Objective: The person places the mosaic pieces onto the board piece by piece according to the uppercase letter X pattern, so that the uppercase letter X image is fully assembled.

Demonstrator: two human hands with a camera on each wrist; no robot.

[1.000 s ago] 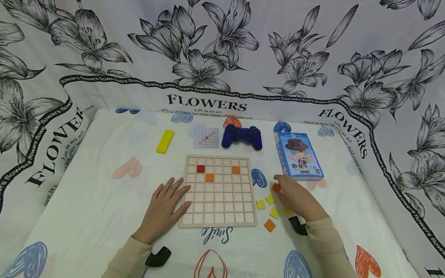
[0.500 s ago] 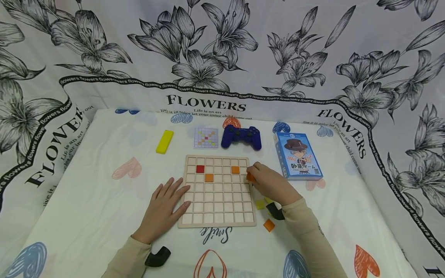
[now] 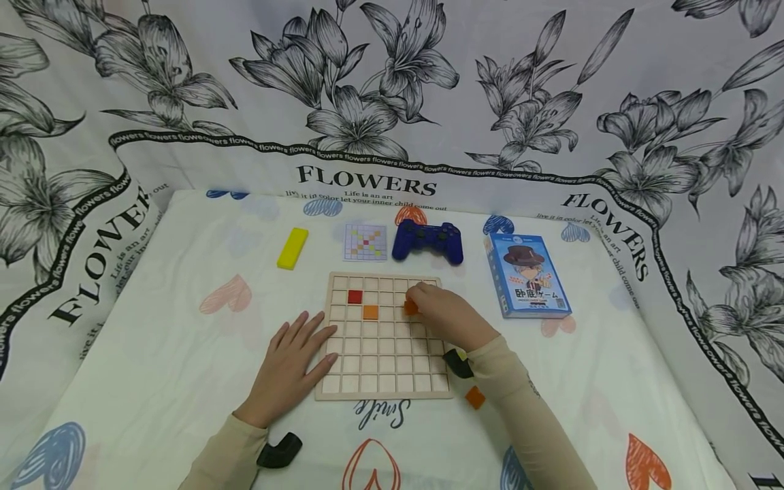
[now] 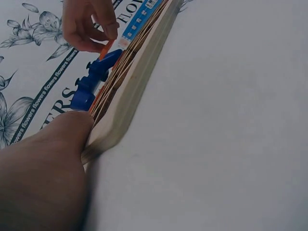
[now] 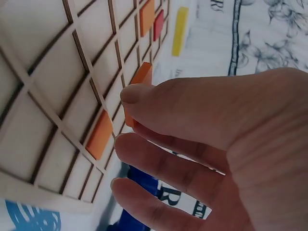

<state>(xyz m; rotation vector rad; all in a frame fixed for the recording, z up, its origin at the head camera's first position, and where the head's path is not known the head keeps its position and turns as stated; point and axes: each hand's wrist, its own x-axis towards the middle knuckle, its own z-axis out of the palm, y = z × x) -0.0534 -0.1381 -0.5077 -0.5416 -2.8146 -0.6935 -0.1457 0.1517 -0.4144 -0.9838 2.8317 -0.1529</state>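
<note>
My right hand [image 3: 450,314] pinches an orange square tile [image 3: 410,307] over the upper right of a wooden grid board [image 3: 380,398]. In the right wrist view, thumb and fingers hold that orange tile [image 5: 142,73] close above the grid, beside a second orange tile [image 5: 100,135] seated in a cell. Further left on the board sit a red tile [image 3: 354,297] and another orange tile [image 3: 370,312]. My left hand [image 3: 294,367] lies with spread, straight fingers on the board's left edge. In the left wrist view its thumb side [image 4: 53,159] is against the board's rim [image 4: 130,110].
Behind the board lie a yellow block [image 3: 292,248], a small coloured pattern card [image 3: 365,243] and a blue game controller [image 3: 427,243]. A blue card-game box [image 3: 529,275] stands to the right. One loose orange tile [image 3: 475,397] lies right of the board; my right forearm hides most loose yellow tiles.
My right hand, holding an orange tile picked up near the loose tiles, has moved left and slightly up over the board's upper right. My left hand has stayed in place.
</note>
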